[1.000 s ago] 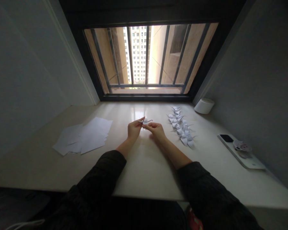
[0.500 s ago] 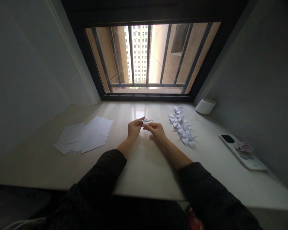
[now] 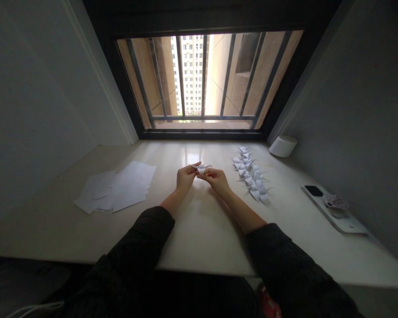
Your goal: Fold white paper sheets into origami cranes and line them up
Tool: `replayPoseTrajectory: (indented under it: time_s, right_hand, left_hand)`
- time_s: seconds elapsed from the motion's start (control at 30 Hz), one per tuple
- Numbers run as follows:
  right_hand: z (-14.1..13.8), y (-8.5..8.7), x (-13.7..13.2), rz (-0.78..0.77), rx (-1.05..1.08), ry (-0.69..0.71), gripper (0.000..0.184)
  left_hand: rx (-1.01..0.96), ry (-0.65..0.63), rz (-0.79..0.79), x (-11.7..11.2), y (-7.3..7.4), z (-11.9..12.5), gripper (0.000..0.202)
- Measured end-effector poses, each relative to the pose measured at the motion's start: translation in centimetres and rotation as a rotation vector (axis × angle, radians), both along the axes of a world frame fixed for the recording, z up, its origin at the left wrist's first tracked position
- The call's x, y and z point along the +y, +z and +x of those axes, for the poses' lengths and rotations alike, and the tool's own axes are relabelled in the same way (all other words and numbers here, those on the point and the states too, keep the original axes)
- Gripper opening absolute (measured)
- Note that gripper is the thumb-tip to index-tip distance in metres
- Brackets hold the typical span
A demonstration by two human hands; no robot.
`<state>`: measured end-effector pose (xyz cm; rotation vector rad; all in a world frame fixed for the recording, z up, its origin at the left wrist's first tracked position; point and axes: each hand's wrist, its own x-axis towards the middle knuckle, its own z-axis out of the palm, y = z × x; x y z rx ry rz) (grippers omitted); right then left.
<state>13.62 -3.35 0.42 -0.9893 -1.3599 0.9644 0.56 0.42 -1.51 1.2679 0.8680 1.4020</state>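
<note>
My left hand (image 3: pixel 185 178) and my right hand (image 3: pixel 216 178) meet above the middle of the pale table (image 3: pixel 199 229), both pinching a small folded white paper crane (image 3: pixel 201 168) between their fingertips. The crane is held a little above the table top, its thin points sticking out to the sides. Both forearms come up from dark sleeves at the bottom of the view.
A loose pile of white paper sheets (image 3: pixel 116 191) lies to the left. A row of several folded paper cranes (image 3: pixel 251 179) runs along the right. A white roll (image 3: pixel 283 146) stands at the back right, a phone (image 3: pixel 333 208) lies at the far right. A barred window (image 3: pixel 202 81) is behind.
My hands have barely moved; the fingers have shifted slightly on the paper crane, which now sits a bit more between the two hands.
</note>
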Motion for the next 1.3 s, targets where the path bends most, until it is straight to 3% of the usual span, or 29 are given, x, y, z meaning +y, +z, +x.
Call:
replayPoseTrajectory:
  time_s: [0.33, 0.5, 0.67, 0.83, 0.97, 1.3]
  right_hand:
    - [0.2, 0.6, -0.3, -0.014, 0.021, 0.037, 0.026]
    - [0.3, -0.2, 0.3, -0.059, 0.118, 0.083, 0.031]
    - [1.1, -1.3, 0.7, -0.053, 0.033, -0.040, 0.031]
    - [2.3, -0.2, 0.0, 0.121, -0.092, -0.360, 0.033]
    - [2.8, 0.3, -0.3, 0.187, -0.243, -0.368, 0.029]
    - [3.2, -0.1, 0.6, 0.212, -0.310, -0.363, 0.022]
  left_hand:
    - [0.063, 0.008, 0.032, -0.1, 0.2, -0.1, 0.040]
    - [0.062, 0.055, 0.023, 0.0, 0.5, -0.3, 0.038]
    - [0.022, 0.105, 0.013, 0.5, 0.5, -0.5, 0.041]
    - [0.010, 0.100, 0.040, 0.5, 0.3, -0.4, 0.044]
    - [0.086, 0.089, 0.103, 0.1, 0.3, -0.3, 0.040]
    - [0.184, 0.073, 0.152, -0.3, 1.0, -0.4, 0.031]
